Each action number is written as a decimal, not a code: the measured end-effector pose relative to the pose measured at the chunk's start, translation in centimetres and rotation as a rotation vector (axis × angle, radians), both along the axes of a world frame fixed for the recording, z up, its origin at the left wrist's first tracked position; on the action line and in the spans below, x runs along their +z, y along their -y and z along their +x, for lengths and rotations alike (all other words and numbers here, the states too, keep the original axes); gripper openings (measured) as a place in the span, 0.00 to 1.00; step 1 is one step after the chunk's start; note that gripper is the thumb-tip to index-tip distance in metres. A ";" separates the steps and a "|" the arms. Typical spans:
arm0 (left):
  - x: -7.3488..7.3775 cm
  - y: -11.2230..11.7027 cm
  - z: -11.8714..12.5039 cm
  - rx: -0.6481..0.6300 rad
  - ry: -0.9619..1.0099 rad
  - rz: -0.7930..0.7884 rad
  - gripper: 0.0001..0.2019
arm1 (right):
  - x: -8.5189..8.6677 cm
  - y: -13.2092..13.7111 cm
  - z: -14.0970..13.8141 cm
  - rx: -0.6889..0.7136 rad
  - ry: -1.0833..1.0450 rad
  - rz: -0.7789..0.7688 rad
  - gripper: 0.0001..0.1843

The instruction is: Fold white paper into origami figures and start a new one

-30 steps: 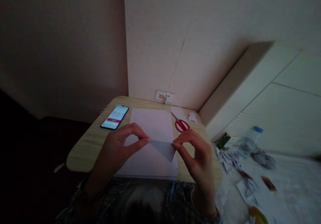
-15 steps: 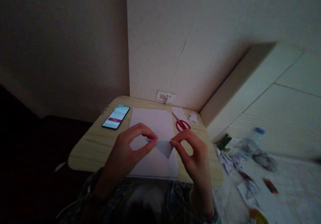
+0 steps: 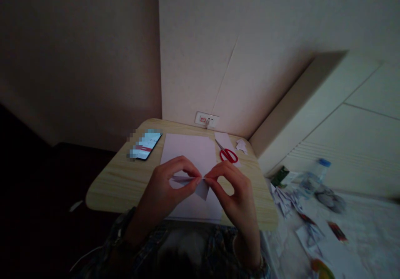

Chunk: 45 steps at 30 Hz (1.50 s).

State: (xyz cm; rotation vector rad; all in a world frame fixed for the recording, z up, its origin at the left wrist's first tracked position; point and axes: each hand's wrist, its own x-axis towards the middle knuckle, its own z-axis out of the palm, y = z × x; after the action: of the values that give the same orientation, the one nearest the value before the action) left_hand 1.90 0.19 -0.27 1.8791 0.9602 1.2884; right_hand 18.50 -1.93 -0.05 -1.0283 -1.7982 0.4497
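The left hand (image 3: pixel 165 189) covers much of the small piece of paper (image 3: pixel 202 190), so its full outline and the number of its folds cannot be made out; one stretch shows through the loop of the left thumb and forefinger, and a flap hangs below the fingertips. The paper is thin and pale greyish, the flap narrowing to a corner at the bottom. It is held up over the stack of white sheets (image 3: pixel 189 145) on the wooden surface (image 3: pixel 109 191), the left fingers pinching it and the right hand (image 3: pixel 239 185) gripping its upper edge with closed fingers, the two sets of fingertips nearly meeting. How many sheets lie in the stack is hard to tell, as both hands hide part of it. Beyond it are one pair of red-handled scissors (image 3: pixel 229 156), lying partly over one white strip (image 3: pixel 222 137), and one small crumpled-looking paper piece (image 3: pixel 241 145); on the left is one phone (image 3: pixel 150 145), its screen partly blurred into blocks
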 end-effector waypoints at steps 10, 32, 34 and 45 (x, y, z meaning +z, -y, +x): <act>0.2 -0.1 -0.1 0.007 -0.006 0.022 0.05 | 0.1 0.1 -0.2 -0.004 -0.049 -0.006 0.06; 0.4 0.3 0.1 0.048 0.000 0.098 0.05 | 0.1 0.0 -0.6 -0.027 -0.068 0.004 0.04; 0.4 0.2 0.1 0.049 -0.008 0.099 0.05 | 0.2 0.0 -0.6 -0.032 -0.071 -0.004 0.04; 0.3 0.1 0.1 0.068 -0.005 0.115 0.04 | 0.4 0.0 -0.7 -0.061 -0.092 -0.016 0.05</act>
State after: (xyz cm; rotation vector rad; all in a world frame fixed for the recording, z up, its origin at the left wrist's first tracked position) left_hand 1.99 0.06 0.01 1.9519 0.9783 1.4069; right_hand 17.78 -1.93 0.31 -1.0535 -1.6795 0.4674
